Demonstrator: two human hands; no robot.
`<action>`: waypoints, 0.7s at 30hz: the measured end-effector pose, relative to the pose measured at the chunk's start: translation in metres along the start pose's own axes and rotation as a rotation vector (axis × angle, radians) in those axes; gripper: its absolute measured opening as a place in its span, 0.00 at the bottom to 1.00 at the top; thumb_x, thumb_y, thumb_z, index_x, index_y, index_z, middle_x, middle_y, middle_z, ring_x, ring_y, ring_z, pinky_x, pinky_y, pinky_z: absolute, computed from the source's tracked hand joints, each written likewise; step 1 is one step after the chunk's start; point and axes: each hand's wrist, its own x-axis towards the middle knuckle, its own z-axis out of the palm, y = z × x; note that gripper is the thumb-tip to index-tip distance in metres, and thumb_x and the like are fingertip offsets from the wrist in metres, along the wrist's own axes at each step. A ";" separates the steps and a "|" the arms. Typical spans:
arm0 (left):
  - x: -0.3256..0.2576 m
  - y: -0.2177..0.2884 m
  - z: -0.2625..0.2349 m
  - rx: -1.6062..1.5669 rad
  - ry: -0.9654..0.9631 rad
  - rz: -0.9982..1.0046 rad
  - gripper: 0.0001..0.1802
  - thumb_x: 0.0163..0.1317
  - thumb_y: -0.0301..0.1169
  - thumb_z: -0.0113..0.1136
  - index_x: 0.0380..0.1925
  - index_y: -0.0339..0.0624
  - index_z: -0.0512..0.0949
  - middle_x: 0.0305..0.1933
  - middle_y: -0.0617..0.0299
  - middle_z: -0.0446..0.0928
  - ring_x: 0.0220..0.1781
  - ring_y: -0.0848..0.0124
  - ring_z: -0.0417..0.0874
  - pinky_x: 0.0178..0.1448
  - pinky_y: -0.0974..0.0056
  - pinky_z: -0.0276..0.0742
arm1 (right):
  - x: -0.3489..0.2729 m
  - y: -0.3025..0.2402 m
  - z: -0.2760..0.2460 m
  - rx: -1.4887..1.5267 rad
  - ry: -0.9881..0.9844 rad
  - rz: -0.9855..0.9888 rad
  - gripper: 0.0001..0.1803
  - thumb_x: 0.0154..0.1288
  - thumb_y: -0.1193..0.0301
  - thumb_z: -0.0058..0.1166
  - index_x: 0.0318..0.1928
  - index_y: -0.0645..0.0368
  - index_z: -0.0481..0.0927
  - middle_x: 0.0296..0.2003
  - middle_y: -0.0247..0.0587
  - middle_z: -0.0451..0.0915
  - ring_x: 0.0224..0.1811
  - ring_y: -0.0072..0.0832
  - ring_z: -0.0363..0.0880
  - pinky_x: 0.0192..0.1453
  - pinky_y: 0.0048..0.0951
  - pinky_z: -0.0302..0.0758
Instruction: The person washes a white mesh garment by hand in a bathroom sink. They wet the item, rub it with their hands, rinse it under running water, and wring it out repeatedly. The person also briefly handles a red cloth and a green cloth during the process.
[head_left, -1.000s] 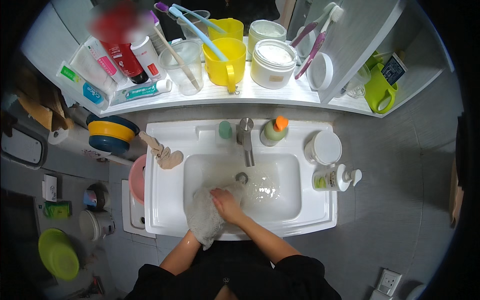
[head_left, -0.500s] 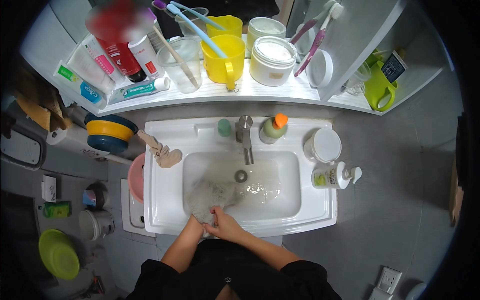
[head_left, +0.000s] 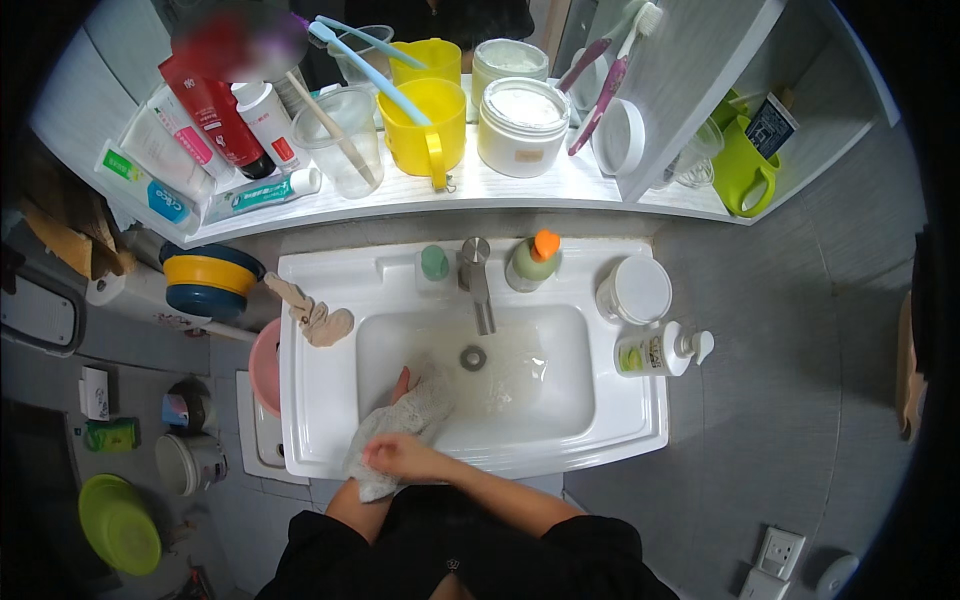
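The wet white cloth (head_left: 405, 425) drapes lengthwise over the sink's (head_left: 320, 400) front-left rim, right hand (head_left: 398, 455) clamped on its near end, left hand (head_left: 401, 383) underneath, grip hidden

- the cloth (head_left: 405, 425) i'm working is a pale, off-white rag with a nubbly, towel-like texture, wet and crumpled.
- it lies draped over the front-left lip of the white sink (head_left: 620, 425): its upper part sits inside the basin, left of and below the drain, and its lower end hangs over the front rim toward me.
- my left hand (head_left: 400, 385) is under its upper edge, inside the basin, with only the fingertips showing past the fabric.
- my right hand (head_left: 400, 457) presses on top of its lower part, right at the sink's front rim, pinching the fabric into a bunch.
- the part between my hands is loosely folded, not spread flat.
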 end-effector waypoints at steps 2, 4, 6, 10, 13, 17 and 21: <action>-0.002 -0.002 -0.005 -0.028 0.030 -0.045 0.20 0.58 0.39 0.49 0.48 0.39 0.71 0.42 0.53 0.75 0.45 0.61 0.75 0.50 0.62 0.70 | 0.015 0.003 -0.026 0.137 0.262 0.213 0.09 0.58 0.71 0.48 0.38 0.60 0.76 0.30 0.46 0.78 0.35 0.34 0.76 0.41 0.30 0.71; -0.001 -0.005 -0.007 -0.055 0.047 -0.076 0.20 0.57 0.39 0.50 0.48 0.39 0.71 0.42 0.53 0.75 0.45 0.61 0.75 0.50 0.63 0.70 | 0.021 0.015 -0.039 -0.154 0.424 0.017 0.10 0.59 0.72 0.45 0.40 0.59 0.76 0.34 0.46 0.77 0.40 0.38 0.75 0.47 0.37 0.69; 0.007 -0.004 -0.003 -0.090 0.026 -0.065 0.21 0.57 0.39 0.50 0.48 0.39 0.71 0.42 0.53 0.75 0.45 0.61 0.75 0.50 0.63 0.70 | 0.019 0.039 -0.051 -0.715 0.411 -0.355 0.11 0.59 0.72 0.44 0.41 0.59 0.75 0.37 0.47 0.77 0.44 0.42 0.72 0.51 0.43 0.66; 0.004 0.006 -0.007 -0.093 0.000 -0.071 0.21 0.57 0.38 0.51 0.48 0.39 0.70 0.42 0.54 0.75 0.45 0.61 0.75 0.49 0.63 0.70 | 0.028 0.081 -0.080 -0.717 0.461 -0.099 0.13 0.58 0.73 0.42 0.44 0.62 0.72 0.42 0.50 0.74 0.51 0.46 0.68 0.57 0.47 0.60; 0.001 0.009 -0.014 -0.087 -0.008 -0.069 0.21 0.56 0.38 0.51 0.48 0.39 0.70 0.42 0.54 0.75 0.45 0.61 0.75 0.49 0.63 0.70 | 0.036 0.083 -0.095 -0.772 0.426 0.087 0.15 0.59 0.71 0.41 0.45 0.63 0.72 0.43 0.51 0.74 0.52 0.46 0.68 0.58 0.44 0.60; -0.002 0.009 -0.019 -0.076 -0.025 -0.069 0.22 0.56 0.38 0.52 0.48 0.39 0.70 0.42 0.54 0.75 0.44 0.61 0.76 0.49 0.63 0.70 | 0.026 0.079 -0.079 -0.615 0.395 -0.051 0.16 0.61 0.69 0.38 0.45 0.63 0.73 0.45 0.51 0.74 0.53 0.44 0.67 0.58 0.38 0.61; -0.003 0.017 -0.021 -0.064 -0.059 -0.045 0.22 0.55 0.38 0.52 0.48 0.39 0.70 0.42 0.54 0.75 0.44 0.61 0.76 0.48 0.64 0.70 | 0.033 0.084 -0.108 -0.009 0.530 0.435 0.17 0.62 0.68 0.37 0.44 0.64 0.73 0.44 0.51 0.74 0.51 0.43 0.69 0.55 0.35 0.64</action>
